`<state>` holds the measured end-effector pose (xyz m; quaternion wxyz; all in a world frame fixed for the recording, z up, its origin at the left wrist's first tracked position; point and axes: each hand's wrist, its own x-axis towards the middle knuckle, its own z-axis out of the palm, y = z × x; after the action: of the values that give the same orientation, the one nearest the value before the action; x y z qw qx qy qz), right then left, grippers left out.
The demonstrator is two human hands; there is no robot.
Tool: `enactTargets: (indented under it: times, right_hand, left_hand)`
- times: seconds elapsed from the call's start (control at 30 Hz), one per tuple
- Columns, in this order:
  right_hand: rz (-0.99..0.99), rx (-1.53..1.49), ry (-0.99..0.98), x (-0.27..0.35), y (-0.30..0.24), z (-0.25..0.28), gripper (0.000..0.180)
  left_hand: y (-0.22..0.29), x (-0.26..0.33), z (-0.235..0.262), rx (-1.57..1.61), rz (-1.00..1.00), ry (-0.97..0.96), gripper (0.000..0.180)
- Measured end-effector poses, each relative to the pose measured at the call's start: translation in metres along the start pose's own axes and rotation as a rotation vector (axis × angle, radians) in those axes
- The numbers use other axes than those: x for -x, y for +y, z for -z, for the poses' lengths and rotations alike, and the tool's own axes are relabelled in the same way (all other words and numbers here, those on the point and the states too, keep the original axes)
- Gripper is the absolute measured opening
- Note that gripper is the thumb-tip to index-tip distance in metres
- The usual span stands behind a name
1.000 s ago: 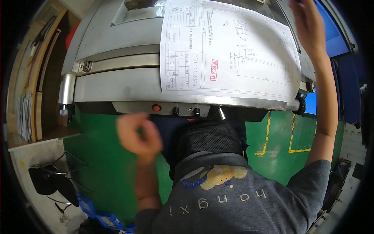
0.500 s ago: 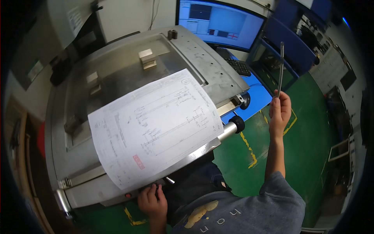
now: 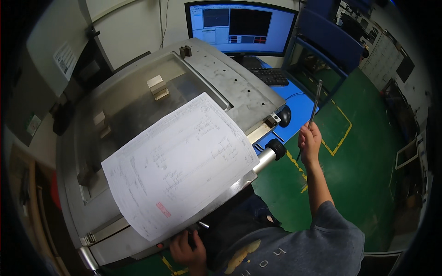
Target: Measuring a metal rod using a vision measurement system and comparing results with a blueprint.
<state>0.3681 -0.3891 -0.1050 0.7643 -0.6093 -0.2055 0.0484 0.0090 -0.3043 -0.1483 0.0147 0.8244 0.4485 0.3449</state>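
Observation:
My right hand (image 3: 311,141), raised beyond the machine's right side, is closed round a slender metal rod (image 3: 316,102). The rod points upward with a slight tilt, and its lower end shows below the fist. My left hand (image 3: 189,250) is at the front edge of the metal machine table, its fingers curled at a dark control, between a red button (image 3: 159,246) and a small silver lever (image 3: 203,225). What those fingertips grip is hidden. A printed drawing sheet (image 3: 184,161) with a red stamp lies across the front of the table.
Two pairs of metal blocks, one pair (image 3: 158,87) further right, rest on the glass stage. A monitor (image 3: 239,27), keyboard (image 3: 269,77) and mouse (image 3: 285,116) stand on a blue desk behind. A black knob (image 3: 276,149) juts from the table's right corner.
My right hand with the rod has come lower and the rod leans more. The view has shifted a little. A blue area on the monitor has turned black.

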Motion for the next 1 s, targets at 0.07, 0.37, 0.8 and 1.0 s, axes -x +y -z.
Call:
enactTargets:
  times: [0.07,0.37,0.8,1.0]
  right_hand:
    - [-0.031,-0.050,-0.040,0.003,0.000,-0.003,0.011]
    - [-0.068,0.025,-0.026,0.004,0.003,-0.006,0.014]
    - [-0.089,-0.002,-0.051,0.005,0.012,-0.012,0.013]
    - [-0.090,0.018,-0.018,0.006,0.014,-0.009,0.013]
  left_hand:
    - [-0.001,0.000,0.000,-0.006,-0.003,0.004,0.023]
    - [-0.005,0.002,-0.002,0.014,-0.049,0.021,0.019]
    - [0.001,-0.003,0.001,-0.002,-0.073,0.053,0.019]
    - [-0.007,0.008,0.006,0.043,0.028,0.056,0.022]
